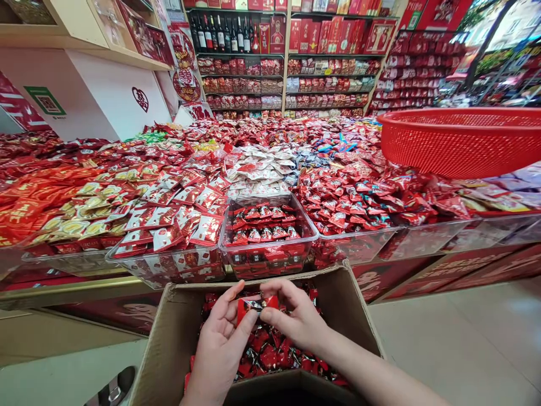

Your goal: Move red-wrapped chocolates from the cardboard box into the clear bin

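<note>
Over an open cardboard box [152, 344] full of red and black wrapped candies [268, 355], both hands hold a red candy packet [255, 305] between them. My left hand [223, 338] pinches its left side, thumb in front. The right side is held by my right hand [293, 316], with thumb and fingers closed on it. Just beyond the box, a clear plastic bin [270, 248] holds rows of similar red and black packets. The box hides part of the bin's front.
Heaped red and white packets [181, 208] lie left of the bin, and red packets [346, 197] to its right. A red mesh basket [460, 146] rests on the heaps at right. Shelves with bottles [222, 36] stand behind. A shoe [114, 389] shows at lower left.
</note>
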Motion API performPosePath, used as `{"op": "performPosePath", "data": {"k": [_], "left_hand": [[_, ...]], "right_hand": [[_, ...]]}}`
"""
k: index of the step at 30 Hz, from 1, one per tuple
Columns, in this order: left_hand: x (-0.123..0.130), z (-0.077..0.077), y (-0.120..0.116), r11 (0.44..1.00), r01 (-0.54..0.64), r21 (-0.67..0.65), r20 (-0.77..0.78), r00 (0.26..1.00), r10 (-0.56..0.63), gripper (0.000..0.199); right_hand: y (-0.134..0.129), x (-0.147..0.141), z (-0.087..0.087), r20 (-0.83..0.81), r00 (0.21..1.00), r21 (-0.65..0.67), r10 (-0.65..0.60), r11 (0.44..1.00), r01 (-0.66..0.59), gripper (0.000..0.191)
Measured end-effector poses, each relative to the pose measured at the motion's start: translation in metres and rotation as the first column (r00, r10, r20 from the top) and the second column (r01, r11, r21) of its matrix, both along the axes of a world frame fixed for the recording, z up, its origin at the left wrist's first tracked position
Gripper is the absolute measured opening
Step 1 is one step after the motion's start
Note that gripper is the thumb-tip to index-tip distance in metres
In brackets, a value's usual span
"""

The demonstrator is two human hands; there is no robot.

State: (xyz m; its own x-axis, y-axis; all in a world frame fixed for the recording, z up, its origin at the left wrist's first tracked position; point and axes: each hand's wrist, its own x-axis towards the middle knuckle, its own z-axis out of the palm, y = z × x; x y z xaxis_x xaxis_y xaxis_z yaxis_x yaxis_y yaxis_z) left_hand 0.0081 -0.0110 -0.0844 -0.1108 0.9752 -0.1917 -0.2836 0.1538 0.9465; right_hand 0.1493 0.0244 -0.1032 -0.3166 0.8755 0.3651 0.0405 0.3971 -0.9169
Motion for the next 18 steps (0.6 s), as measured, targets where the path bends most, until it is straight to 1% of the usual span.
{"op": "performPosePath", "data": {"k": [1, 2, 5, 8, 10, 12, 14, 16, 18], "left_hand": [[-0.001, -0.002, 0.000, 1.000, -0.001, -0.001, -0.016, 1.000, 0.001, 0.052], [-0.001, -0.003, -0.001, 1.000, -0.002, -0.008, -0.020, 1.000, 0.002, 0.049], [0.001, -0.003, -0.002, 0.999, -0.015, -0.040, 0.038, 0.999, 0.017, 0.041], [0.004, 0.002, -0.001, 0.997, -0.018, -0.073, 0.105, 0.994, 0.026, 0.044], [0.005, 0.003, 0.000, 0.997, -0.009, -0.078, 0.113, 0.993, 0.017, 0.050], [0.003, 0.000, 0.002, 0.998, -0.035, -0.057, 0.089, 0.995, 0.040, 0.053], [-0.002, -0.006, 0.004, 0.996, -0.088, -0.028, 0.041, 0.995, 0.090, 0.049], [-0.007, -0.013, 0.004, 0.994, -0.113, -0.009, -0.004, 0.994, 0.113, 0.043], [-0.009, -0.016, 0.004, 0.994, -0.106, -0.020, -0.020, 0.994, 0.106, 0.037]], "right_hand": [[0.000, -0.002, -0.002, -0.041, 0.999, -0.099, 0.013, 0.995, -0.017, 0.019], [0.001, -0.004, -0.003, -0.085, 0.996, -0.168, 0.023, 0.985, -0.037, 0.014], [0.002, -0.006, -0.004, -0.233, 0.972, -0.277, 0.013, 0.958, -0.080, 0.019], [0.003, -0.005, -0.003, -0.322, 0.947, -0.354, 0.005, 0.927, -0.125, 0.021], [0.005, -0.003, -0.003, -0.293, 0.956, -0.378, 0.014, 0.917, -0.129, 0.022], [0.006, 0.000, -0.003, -0.221, 0.974, -0.398, 0.044, 0.908, -0.132, 0.023], [0.007, 0.002, -0.004, -0.164, 0.981, -0.438, 0.102, 0.884, -0.165, 0.024], [0.008, 0.002, -0.004, -0.153, 0.976, -0.487, 0.157, 0.847, -0.212, 0.026], [0.006, 0.000, -0.005, -0.166, 0.975, -0.511, 0.150, 0.832, -0.215, 0.029]]}}
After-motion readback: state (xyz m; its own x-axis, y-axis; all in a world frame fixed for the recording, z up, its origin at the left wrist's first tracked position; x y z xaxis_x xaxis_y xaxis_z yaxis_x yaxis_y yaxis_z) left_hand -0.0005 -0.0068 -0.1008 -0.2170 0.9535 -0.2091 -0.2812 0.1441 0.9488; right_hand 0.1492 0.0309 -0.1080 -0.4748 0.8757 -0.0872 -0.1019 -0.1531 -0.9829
